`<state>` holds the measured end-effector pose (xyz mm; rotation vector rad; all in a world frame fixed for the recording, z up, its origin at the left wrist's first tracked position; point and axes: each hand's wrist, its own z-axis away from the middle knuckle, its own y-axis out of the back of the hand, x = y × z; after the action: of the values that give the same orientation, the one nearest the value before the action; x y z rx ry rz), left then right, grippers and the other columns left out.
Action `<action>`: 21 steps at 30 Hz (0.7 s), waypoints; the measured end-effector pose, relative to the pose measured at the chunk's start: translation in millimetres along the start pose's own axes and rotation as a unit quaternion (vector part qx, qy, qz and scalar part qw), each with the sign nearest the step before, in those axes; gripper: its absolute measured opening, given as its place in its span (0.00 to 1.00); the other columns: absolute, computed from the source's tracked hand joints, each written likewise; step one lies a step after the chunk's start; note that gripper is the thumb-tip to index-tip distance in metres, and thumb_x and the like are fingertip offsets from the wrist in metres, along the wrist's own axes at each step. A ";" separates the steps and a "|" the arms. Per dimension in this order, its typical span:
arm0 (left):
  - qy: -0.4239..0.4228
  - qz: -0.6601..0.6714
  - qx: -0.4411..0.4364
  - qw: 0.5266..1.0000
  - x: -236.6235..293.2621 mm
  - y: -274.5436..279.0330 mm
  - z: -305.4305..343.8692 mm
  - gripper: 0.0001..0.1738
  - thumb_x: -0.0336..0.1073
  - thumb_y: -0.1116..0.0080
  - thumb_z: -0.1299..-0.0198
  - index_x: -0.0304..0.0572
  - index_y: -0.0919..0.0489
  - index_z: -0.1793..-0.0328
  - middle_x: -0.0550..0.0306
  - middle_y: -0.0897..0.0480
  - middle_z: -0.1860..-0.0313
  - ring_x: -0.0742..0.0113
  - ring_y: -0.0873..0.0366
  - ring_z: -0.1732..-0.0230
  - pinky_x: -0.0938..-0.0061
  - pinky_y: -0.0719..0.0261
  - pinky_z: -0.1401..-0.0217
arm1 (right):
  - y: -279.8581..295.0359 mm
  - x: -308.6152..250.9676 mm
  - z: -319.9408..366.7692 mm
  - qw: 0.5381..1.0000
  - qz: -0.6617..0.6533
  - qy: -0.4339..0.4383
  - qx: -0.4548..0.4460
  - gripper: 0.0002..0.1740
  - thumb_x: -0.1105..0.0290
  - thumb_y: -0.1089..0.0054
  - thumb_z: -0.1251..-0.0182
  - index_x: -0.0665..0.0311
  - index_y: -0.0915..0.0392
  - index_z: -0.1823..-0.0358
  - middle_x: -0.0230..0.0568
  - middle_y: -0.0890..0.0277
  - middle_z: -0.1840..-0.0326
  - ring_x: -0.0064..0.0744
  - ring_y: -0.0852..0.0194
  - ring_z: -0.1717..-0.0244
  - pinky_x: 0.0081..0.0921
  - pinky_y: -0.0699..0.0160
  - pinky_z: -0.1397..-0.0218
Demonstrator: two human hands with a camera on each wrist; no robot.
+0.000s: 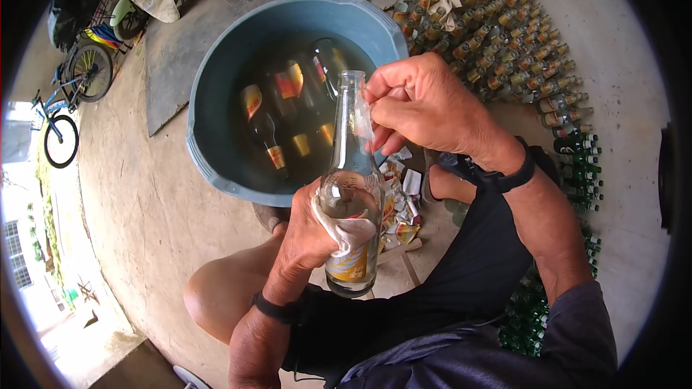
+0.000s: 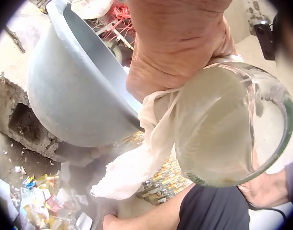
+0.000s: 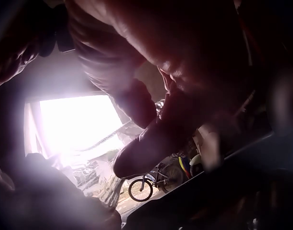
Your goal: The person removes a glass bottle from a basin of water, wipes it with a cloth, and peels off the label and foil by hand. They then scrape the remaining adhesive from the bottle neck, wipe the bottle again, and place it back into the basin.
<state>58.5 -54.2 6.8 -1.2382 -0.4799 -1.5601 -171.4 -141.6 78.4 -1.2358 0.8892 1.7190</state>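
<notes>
My left hand (image 1: 299, 236) grips a clear glass bottle (image 1: 353, 191) around its body, with a white cloth (image 1: 347, 233) between palm and glass. The bottle stands nearly upright over my lap, a yellow label low on its side. In the left wrist view its round base (image 2: 218, 129) faces the camera and the cloth (image 2: 132, 165) hangs down beside it. At the bottle's neck, my right hand (image 1: 432, 104) pinches a whitish, wet-looking neck label (image 1: 362, 124) between curled fingers and thumb. The right wrist view is dark and glary, with right fingers (image 3: 141, 151) near the glass.
A blue basin (image 1: 209, 155) of murky water holds several labelled bottles (image 1: 261, 126). Peeled label scraps (image 1: 404, 205) lie on the floor beside it. Rows of clear bottles (image 1: 497, 50) and green bottles (image 1: 577, 162) stand along the right wall. A bicycle (image 1: 61, 112) is at far left.
</notes>
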 end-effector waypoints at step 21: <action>-0.014 -0.030 0.019 0.999 -3.2 0.2 -0.4 0.28 0.34 0.21 0.58 0.36 0.14 0.46 0.57 0.11 0.55 0.72 0.14 0.53 0.72 0.17 0.43 | 1.7 -2.6 -1.0 1.000 0.014 -0.017 -0.004 0.10 0.75 0.41 0.26 0.80 0.18 0.55 0.48 0.13 0.62 0.34 0.07 0.66 0.27 0.05 0.67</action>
<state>58.3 -53.1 3.7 -1.2281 -0.5660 -1.5780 -172.1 -143.8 80.8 -1.2025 0.8833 1.7616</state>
